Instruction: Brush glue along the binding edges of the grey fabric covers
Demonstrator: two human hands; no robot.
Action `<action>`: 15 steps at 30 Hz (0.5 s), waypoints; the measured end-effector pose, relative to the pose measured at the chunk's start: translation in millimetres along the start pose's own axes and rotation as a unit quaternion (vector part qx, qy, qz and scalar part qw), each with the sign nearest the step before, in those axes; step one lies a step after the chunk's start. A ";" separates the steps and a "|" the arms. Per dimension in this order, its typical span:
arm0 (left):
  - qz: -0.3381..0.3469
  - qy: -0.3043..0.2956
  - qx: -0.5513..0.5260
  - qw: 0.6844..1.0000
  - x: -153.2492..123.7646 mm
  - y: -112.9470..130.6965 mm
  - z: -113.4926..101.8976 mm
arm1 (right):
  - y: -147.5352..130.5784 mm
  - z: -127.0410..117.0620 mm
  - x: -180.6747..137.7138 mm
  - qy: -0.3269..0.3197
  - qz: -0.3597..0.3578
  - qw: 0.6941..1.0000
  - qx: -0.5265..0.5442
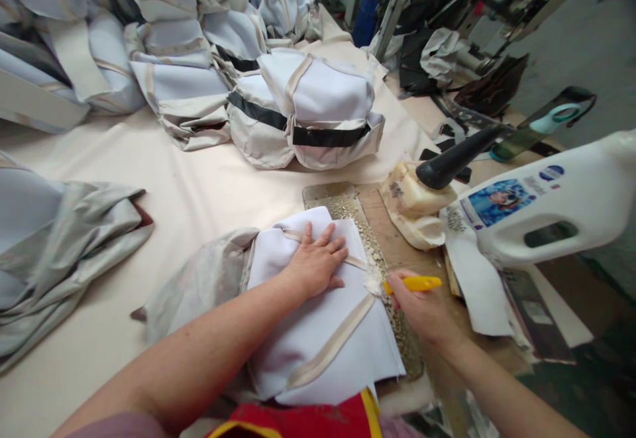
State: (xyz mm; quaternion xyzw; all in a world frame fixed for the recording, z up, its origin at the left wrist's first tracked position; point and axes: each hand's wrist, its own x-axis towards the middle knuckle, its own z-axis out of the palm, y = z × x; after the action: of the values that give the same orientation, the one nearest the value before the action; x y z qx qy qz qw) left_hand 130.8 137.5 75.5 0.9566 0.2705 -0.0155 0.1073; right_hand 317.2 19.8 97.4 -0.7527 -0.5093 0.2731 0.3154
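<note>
A white fabric bag piece (318, 332) with beige tape strips lies in front of me, its grey cloth part (203, 285) bunched to the left. My left hand (318, 260) rests flat on the white fabric with the fingers spread. In my right hand (415, 305) is a brush with a yellow handle (420, 283). Its pale bristles touch the fabric near the right edge, by the end of a tape strip. Under that edge lies a board (370, 236) crusted with dried, glue-like lumps.
Similar white and grey bag pieces (328, 93) are heaped across the back and left of the table (189, 186). To the right stand a glue-smeared container (415, 199) with a black handle-like part, a large white jug (556, 193) and a green bottle (527, 134).
</note>
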 end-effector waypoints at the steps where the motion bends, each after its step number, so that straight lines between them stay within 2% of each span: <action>1: -0.003 0.003 0.005 1.000 -1.6 4.8 -3.0 | 0.0 -3.2 -5.6 -0.003 0.001 1.000 -0.009; 4: 0.018 0.008 0.002 1.000 -13.1 29.3 -13.6 | -5.0 -5.1 -0.2 0.033 -0.027 0.999 -0.014; 6: 0.054 -0.034 -0.031 0.997 -24.2 48.5 -17.7 | -8.1 -1.3 11.4 0.058 -0.048 0.997 0.004; 8: 0.073 -0.090 -0.066 0.991 -34.2 63.1 -16.4 | -6.6 3.2 15.2 0.049 -0.057 0.997 0.013; 10: 0.066 -0.114 -0.083 0.988 -40.4 70.1 -10.5 | 0.3 5.2 3.7 0.017 -0.054 0.998 -0.003; 15: 0.052 -0.086 -0.101 0.990 -42.2 68.7 6.3 | 19.4 -3.7 -53.2 -0.050 -0.012 0.998 -0.046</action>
State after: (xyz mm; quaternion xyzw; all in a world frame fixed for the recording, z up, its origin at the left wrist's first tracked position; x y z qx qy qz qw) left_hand 130.7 57.4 86.6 0.9488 0.2100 -0.0645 0.2271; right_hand 313.8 -36.3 89.9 -0.7459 -0.5449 0.2829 0.2582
